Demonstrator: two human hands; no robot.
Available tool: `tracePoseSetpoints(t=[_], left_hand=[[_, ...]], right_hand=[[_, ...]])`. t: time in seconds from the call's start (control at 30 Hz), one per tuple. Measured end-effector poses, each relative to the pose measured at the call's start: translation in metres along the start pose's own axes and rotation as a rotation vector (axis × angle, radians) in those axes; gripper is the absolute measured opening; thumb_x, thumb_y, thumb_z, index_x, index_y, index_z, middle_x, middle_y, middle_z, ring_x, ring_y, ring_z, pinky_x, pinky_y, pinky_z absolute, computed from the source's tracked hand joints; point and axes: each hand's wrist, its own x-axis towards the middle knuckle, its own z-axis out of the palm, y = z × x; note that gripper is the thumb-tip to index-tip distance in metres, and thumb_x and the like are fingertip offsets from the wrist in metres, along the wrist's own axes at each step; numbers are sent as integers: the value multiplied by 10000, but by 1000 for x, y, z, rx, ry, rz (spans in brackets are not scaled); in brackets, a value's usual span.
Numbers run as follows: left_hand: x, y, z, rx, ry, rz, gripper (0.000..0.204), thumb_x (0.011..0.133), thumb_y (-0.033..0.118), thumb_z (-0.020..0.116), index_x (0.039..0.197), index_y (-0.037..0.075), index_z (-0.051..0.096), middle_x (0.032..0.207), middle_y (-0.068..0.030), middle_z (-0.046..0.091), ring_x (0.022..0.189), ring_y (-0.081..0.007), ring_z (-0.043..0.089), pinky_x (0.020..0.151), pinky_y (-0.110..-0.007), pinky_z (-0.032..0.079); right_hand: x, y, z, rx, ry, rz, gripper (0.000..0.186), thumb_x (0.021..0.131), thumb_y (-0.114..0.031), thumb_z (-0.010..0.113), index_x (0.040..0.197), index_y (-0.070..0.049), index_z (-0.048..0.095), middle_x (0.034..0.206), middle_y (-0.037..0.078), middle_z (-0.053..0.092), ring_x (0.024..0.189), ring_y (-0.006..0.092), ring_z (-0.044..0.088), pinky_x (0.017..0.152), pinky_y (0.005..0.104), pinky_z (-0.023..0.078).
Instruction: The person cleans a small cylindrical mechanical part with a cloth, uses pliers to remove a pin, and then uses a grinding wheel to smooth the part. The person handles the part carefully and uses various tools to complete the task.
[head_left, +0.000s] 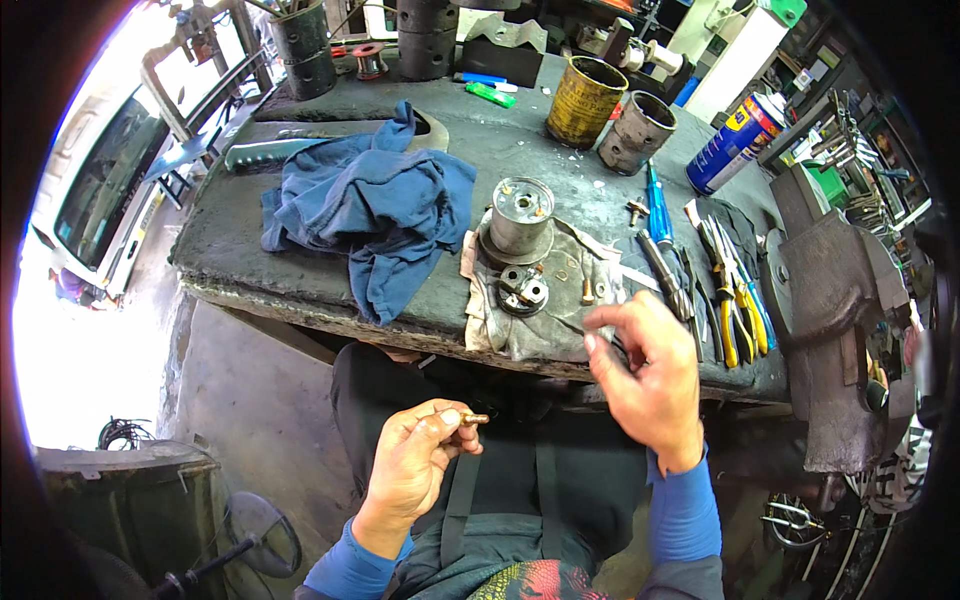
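Note:
In front of my body, my left hand [418, 452] pinches a small brass-coloured bolt-like fitting [475, 419] between thumb and fingers. My right hand [645, 375] is raised over the bench's front edge, its fingers half curled, thumb and index finger apart; nothing shows between them, though the tips are slightly blurred. Beyond it lies a dirty cloth [540, 335] with a small bolt [587, 291] and a few small washers. On the cloth stands a metal cylindrical housing [522, 222], with a small round metal part [523, 289] in front of it.
A crumpled blue cloth [370, 200] covers the bench's left part. Pliers [740, 300], a blue-handled screwdriver [658, 205] and other tools lie to the right. Behind stand a yellow can [586, 101], a rusty metal cylinder [638, 132] and a spray can [735, 142]. A vise [840, 330] stands far right.

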Motion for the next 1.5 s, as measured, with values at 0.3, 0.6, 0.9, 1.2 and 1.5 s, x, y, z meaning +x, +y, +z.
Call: tracePoseSetpoints(t=[0.3,0.6,0.9,1.2,1.5], left_hand=[[3,-1,5,47,-23,19,254,1036,180,612,1099,-57,679,950,-112,702,845,-204,672,824,-354,568],[-8,-11,6,205,17,164,168,1048,108,652,1103,-45,695,957,-69,711,880,-123,665,839,-272,555],[-3,-14,9,219,-13,121,196,1047,137,631,1086,-43,696,968,-88,727,865,-155,680,831,-294,555],[17,14,29,211,-125,92,183,1046,117,638,1085,-55,688,991,-82,719,910,-134,673,857,-283,547],[59,135,33,280,-1,441,357,927,300,731,914,-44,638,877,-169,667,797,-222,648,790,-354,556]], right_hand=[[-68,-10,59,1188,-345,657,230,1012,-81,590,1193,54,632,1030,86,652,811,144,616,747,293,545],[-85,-9,66,1458,-239,654,308,1077,6,446,1333,110,582,1218,234,698,1056,283,736,853,365,635],[-78,-8,46,1363,-64,627,270,1063,-16,512,1278,127,590,1171,284,708,955,317,767,695,350,658],[-68,-1,36,1173,-96,559,240,1080,-23,544,1265,106,626,1164,230,729,967,259,754,738,335,640],[-23,-27,51,1039,-309,564,203,990,27,464,1013,33,666,757,7,594,637,60,520,592,230,438]])
